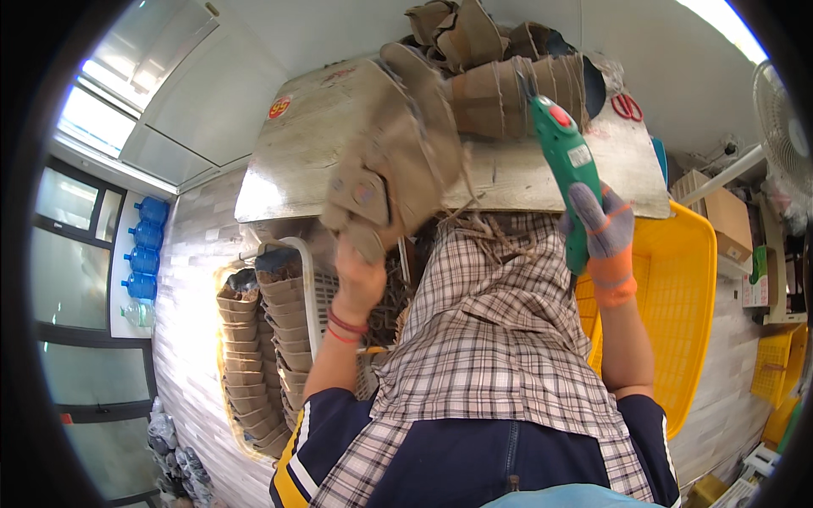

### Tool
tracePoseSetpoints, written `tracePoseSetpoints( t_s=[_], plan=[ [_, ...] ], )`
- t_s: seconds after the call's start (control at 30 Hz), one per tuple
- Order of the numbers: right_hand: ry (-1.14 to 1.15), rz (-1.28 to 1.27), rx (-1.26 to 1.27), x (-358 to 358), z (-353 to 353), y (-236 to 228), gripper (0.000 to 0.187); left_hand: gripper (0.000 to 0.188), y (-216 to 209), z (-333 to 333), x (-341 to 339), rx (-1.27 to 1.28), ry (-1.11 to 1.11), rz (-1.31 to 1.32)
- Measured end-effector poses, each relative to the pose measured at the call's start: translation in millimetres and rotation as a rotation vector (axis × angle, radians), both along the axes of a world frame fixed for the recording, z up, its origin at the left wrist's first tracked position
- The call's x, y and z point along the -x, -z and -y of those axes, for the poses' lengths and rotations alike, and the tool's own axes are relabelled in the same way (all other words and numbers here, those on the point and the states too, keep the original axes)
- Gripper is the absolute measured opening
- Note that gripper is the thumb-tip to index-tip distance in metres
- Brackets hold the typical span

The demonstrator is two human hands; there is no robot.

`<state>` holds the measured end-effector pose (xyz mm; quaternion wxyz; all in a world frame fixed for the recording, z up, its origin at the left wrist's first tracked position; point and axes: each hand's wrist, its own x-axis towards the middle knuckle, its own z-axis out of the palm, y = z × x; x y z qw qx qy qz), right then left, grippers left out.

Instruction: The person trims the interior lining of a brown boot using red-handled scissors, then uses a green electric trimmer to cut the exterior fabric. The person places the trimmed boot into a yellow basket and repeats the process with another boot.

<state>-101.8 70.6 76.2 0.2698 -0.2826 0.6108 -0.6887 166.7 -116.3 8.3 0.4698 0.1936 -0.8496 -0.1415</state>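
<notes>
My left hand [359, 275], bare with red cords round its wrist, is closed on a tan cloth cap [406, 169] with flaps and a small patch. The cap is smeared by motion and held up over the table's near edge. My right hand [603, 222], in a grey and orange glove, grips a green handheld power tool [561, 157] with a red button. Its thin tip points away from me, in front of a row of nested tan caps [500, 97] on the table. Tan scraps [491, 233] lie on my checked apron.
The worn table [296, 144] bears more tan caps [457, 34] at the back and red-handled scissors [627, 107]. Stacked caps [241, 364] stand at the left beside a white basket [306, 288]. A yellow crate [677, 313] is on the right, near a fan [779, 110].
</notes>
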Motion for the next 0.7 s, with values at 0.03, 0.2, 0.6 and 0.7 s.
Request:
tracePoseSetpoints(
  t_s=[0.03,0.2,0.6,0.7],
  plan=[
    [0.020,-0.012,-0.005,3,-3,2,0.037,0.034,-9,22,1,0.123,-0.058,0.041],
    [0.089,-0.016,-0.025,9,-16,15,0.035,0.023,-83,149,36,0.469,-0.378,0.343],
    [0.134,-0.387,-0.099,4,-22,34,0.037,0.021,-162,153,45,-0.841,0.373,-0.710],
    [0.141,-0.724,-0.103,0,-15,30,0.044,0.019,-164,142,38,-1.234,0.532,-0.852]
  ],
)
